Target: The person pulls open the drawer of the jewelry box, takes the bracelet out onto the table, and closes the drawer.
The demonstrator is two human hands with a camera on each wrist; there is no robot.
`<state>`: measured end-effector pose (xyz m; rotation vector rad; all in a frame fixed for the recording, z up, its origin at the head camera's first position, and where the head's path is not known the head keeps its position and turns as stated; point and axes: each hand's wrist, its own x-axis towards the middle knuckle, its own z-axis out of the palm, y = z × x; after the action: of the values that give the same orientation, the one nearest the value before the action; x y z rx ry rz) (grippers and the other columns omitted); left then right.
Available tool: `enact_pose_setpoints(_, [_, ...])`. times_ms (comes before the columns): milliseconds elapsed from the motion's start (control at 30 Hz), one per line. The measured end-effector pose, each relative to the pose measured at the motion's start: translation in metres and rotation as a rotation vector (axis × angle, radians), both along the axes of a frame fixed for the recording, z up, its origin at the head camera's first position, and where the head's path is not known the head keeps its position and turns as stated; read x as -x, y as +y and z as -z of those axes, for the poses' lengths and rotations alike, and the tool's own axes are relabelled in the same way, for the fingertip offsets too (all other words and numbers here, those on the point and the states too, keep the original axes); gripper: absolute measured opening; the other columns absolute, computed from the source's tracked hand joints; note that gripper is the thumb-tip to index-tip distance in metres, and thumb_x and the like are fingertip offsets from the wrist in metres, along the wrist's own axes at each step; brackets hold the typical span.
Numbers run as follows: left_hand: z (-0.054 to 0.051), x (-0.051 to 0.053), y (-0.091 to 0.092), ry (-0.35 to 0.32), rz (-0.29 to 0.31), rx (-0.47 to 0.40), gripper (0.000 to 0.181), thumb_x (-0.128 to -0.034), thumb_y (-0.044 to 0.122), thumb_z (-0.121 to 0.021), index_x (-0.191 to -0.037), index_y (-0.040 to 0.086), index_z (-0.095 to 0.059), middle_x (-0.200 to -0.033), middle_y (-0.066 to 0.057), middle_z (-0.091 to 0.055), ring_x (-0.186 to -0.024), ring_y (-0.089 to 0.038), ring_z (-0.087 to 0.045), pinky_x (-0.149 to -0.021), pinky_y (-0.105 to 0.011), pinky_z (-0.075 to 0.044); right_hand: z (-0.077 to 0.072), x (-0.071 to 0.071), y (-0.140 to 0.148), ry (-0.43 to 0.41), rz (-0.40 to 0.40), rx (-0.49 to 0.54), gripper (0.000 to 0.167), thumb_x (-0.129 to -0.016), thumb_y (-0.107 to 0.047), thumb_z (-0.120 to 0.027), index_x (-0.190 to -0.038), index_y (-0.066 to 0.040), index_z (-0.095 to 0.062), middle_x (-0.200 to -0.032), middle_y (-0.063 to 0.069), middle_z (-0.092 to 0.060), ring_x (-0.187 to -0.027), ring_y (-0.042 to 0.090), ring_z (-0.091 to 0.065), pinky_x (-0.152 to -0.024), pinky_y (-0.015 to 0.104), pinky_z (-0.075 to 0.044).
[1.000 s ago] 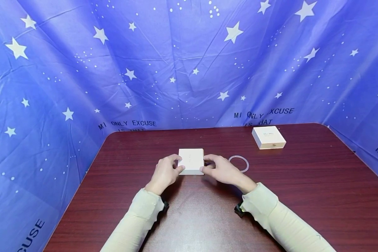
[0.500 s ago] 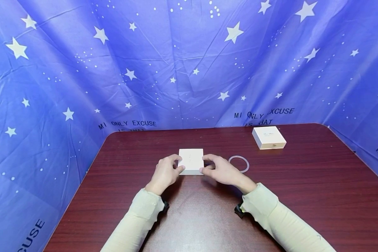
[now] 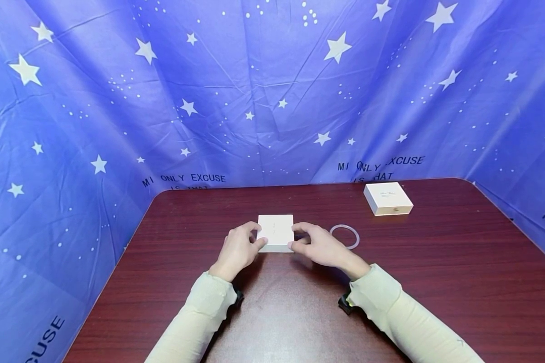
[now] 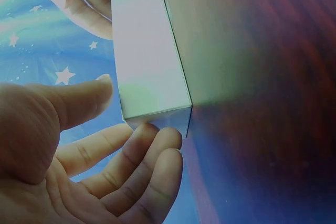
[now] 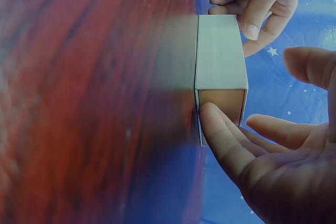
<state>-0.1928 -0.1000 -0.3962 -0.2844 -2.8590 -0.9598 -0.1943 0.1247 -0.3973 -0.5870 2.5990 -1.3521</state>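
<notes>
A small white drawer-style box (image 3: pixel 275 231) lies on the table between my two hands. Its tan drawer end (image 5: pixel 223 100) sits inside the white sleeve, facing my right hand in the right wrist view. My left hand (image 3: pixel 238 249) touches the box's left end with its fingertips, the thumb near the front corner. At the opposite end, the fingers of my right hand (image 3: pixel 320 244) lie extended against the drawer end, with the thumb apart from it. A pale lilac bangle (image 3: pixel 357 238) lies just beyond the right hand.
A second white box (image 3: pixel 387 196), with small lettering on its lid and a little pull on the front, stands at the back right of the dark red wooden table (image 3: pixel 458 252). Behind the table hangs a blue star-patterned curtain (image 3: pixel 236 91).
A thin yellowish edge at the box's right end, seen a second ago, has gone into the sleeve as the right fingers shifted slightly left. The left hand stays put.
</notes>
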Motion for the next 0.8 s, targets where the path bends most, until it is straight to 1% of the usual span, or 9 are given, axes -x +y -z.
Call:
enact_pose_setpoints(300, [-0.003,-0.002,-0.002,0.003,0.002,-0.004,0.033,-0.0848,0.025,-0.073,-0.113,0.01,-0.066,-0.073,0.003,-0.058,-0.063,-0.013,-0.053,-0.065,-0.033,-0.046,0.0,0.002,0.001,-0.003,0.012,-0.009,0.048,-0.09,-0.026,-0.065,-0.128,0.002,-0.053,-0.123,0.014,-0.061,-0.098,0.018,-0.066,-0.083,0.035,-0.051])
enact_pose_setpoints(467, [-0.008,-0.004,-0.003,0.022,0.003,-0.016,0.032,-0.0852,0.025,-0.072,-0.112,0.01,-0.066,-0.071,0.004,-0.058,-0.061,-0.012,-0.052,-0.065,-0.033,-0.046,-0.003,0.002,0.004,-0.001,0.015,-0.008,0.05,-0.09,-0.026,-0.064,-0.128,0.004,-0.051,-0.121,0.014,-0.061,-0.1,0.02,-0.065,-0.086,0.038,-0.05])
enact_pose_setpoints(600, [-0.012,-0.004,-0.001,0.038,0.01,-0.013,0.033,-0.0858,0.025,-0.072,-0.114,0.008,-0.066,-0.071,0.004,-0.057,-0.061,-0.013,-0.051,-0.064,-0.032,-0.046,-0.008,0.002,0.009,-0.008,0.026,-0.005,0.052,-0.09,-0.026,-0.064,-0.129,0.005,-0.051,-0.119,0.015,-0.063,-0.1,0.021,-0.065,-0.084,0.038,-0.051])
enact_pose_setpoints(700, [-0.016,-0.002,0.003,0.056,0.016,-0.009,0.034,-0.0856,0.026,-0.072,-0.114,0.007,-0.066,-0.072,0.003,-0.057,-0.063,-0.015,-0.051,-0.065,-0.033,-0.046,-0.012,0.003,0.012,-0.014,0.038,-0.006,0.05,-0.091,-0.025,-0.064,-0.13,0.004,-0.051,-0.117,0.015,-0.064,-0.1,0.021,-0.065,-0.082,0.037,-0.051])
enact_pose_setpoints(800, [-0.022,0.0,0.008,0.084,0.035,-0.001,0.035,-0.0852,0.026,-0.072,-0.113,0.006,-0.066,-0.075,0.001,-0.06,-0.066,-0.017,-0.054,-0.066,-0.035,-0.047,-0.015,0.004,0.016,-0.01,0.043,-0.017,0.051,-0.091,-0.026,-0.064,-0.13,0.003,-0.051,-0.116,0.014,-0.064,-0.099,0.021,-0.065,-0.081,0.037,-0.051])
